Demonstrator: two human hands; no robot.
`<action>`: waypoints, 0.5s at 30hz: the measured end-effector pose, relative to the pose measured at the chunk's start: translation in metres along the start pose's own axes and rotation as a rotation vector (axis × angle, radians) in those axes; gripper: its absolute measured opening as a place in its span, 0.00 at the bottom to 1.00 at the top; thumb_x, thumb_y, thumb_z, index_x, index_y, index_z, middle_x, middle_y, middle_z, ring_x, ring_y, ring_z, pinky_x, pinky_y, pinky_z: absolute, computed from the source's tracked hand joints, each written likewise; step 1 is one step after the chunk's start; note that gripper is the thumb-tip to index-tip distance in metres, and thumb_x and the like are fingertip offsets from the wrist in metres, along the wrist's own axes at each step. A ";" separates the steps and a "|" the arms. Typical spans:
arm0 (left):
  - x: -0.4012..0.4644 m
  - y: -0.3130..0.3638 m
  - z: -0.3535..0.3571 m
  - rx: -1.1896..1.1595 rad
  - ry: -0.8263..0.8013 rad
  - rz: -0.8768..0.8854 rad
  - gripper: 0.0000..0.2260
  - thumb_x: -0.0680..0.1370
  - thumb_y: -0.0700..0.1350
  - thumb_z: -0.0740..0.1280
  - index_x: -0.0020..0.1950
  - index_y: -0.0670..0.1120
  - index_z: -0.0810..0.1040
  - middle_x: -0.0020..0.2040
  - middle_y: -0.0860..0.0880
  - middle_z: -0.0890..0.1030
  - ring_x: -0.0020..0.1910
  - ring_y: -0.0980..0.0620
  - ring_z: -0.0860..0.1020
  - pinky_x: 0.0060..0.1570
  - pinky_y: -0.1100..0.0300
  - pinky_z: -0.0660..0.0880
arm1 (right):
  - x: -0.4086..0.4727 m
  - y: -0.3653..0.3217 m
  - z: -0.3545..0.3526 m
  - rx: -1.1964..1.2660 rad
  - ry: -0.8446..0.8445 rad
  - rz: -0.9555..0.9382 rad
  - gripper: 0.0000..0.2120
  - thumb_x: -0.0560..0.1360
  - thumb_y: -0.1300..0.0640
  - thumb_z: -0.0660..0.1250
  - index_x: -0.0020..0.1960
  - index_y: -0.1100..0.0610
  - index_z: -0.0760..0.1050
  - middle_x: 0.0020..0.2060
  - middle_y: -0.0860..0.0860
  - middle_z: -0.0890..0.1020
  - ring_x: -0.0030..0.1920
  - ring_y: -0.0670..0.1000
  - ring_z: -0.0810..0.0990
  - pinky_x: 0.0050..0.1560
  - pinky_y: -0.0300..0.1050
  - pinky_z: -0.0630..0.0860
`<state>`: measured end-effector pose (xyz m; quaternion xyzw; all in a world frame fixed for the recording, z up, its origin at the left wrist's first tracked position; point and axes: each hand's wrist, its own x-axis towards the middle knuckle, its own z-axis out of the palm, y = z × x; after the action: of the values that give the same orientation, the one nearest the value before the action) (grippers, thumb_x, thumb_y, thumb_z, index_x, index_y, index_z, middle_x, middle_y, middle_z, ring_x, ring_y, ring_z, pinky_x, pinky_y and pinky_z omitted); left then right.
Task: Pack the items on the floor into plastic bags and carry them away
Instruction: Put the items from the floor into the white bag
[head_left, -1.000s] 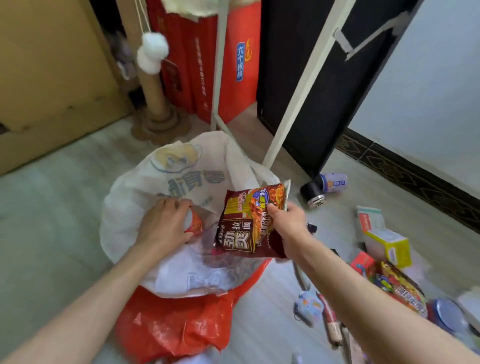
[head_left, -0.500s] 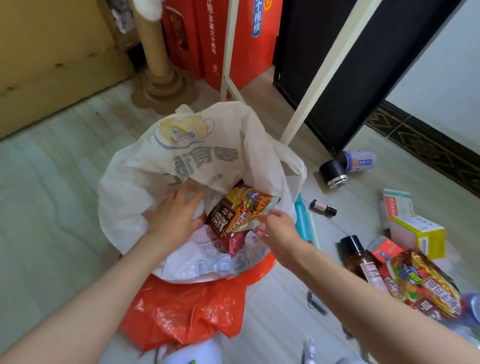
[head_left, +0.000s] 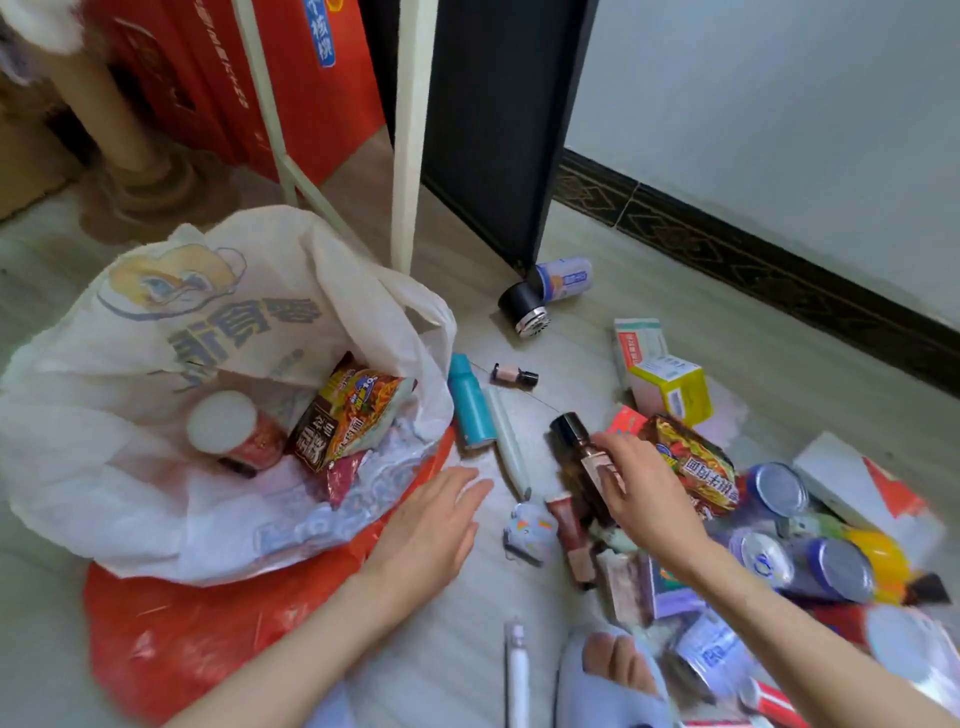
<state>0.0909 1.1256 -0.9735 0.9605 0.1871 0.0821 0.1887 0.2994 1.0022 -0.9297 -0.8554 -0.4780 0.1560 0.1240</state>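
Observation:
A white plastic bag (head_left: 156, 499) stands open on the floor at the left, on top of a red bag (head_left: 208, 629). Inside it lie a dark noodle packet (head_left: 348, 415) and a red cup with a white lid (head_left: 228, 431). My left hand (head_left: 431, 525) hovers flat over the floor beside the bag's rim, holding nothing. My right hand (head_left: 649, 493) curls its fingers round a brown bottle with a black cap (head_left: 569, 436) lying among the loose items. A second noodle packet (head_left: 696, 462) lies just right of that hand.
A teal bottle (head_left: 467, 405), a white tube (head_left: 506, 441), a small vial (head_left: 514, 375), boxes (head_left: 670, 387) and several cans (head_left: 779, 488) litter the floor at the right. A white stand leg (head_left: 410, 130) and a black cabinet (head_left: 493, 130) rise behind. My slippered foot (head_left: 613, 670) is at the bottom.
The noodle packet went into the white bag and my right hand let it go, then swung right to the brown bottle. My left hand left the bag's inside.

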 end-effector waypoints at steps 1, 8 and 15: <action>0.003 0.004 0.012 -0.014 -0.016 0.013 0.20 0.68 0.48 0.65 0.59 0.48 0.69 0.54 0.47 0.79 0.54 0.51 0.76 0.54 0.61 0.72 | -0.008 0.012 0.011 -0.032 0.014 0.014 0.14 0.70 0.61 0.63 0.54 0.60 0.76 0.50 0.56 0.81 0.50 0.59 0.79 0.51 0.46 0.70; 0.025 0.025 0.077 0.018 -0.298 0.138 0.42 0.45 0.57 0.79 0.56 0.49 0.73 0.52 0.52 0.82 0.50 0.53 0.81 0.43 0.66 0.77 | -0.028 0.061 0.033 -0.245 -0.088 -0.011 0.27 0.58 0.58 0.79 0.54 0.62 0.74 0.49 0.59 0.79 0.46 0.62 0.79 0.42 0.53 0.78; 0.039 0.031 0.094 0.038 -0.351 0.094 0.32 0.46 0.51 0.77 0.48 0.50 0.76 0.44 0.53 0.80 0.42 0.52 0.79 0.34 0.65 0.74 | 0.005 0.050 0.051 -0.327 -0.162 0.127 0.31 0.65 0.47 0.74 0.57 0.67 0.71 0.45 0.62 0.78 0.43 0.63 0.77 0.42 0.55 0.75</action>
<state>0.1581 1.0827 -1.0436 0.9712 0.1075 -0.0816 0.1963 0.3208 0.9844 -0.9954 -0.8774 -0.4504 0.1519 -0.0655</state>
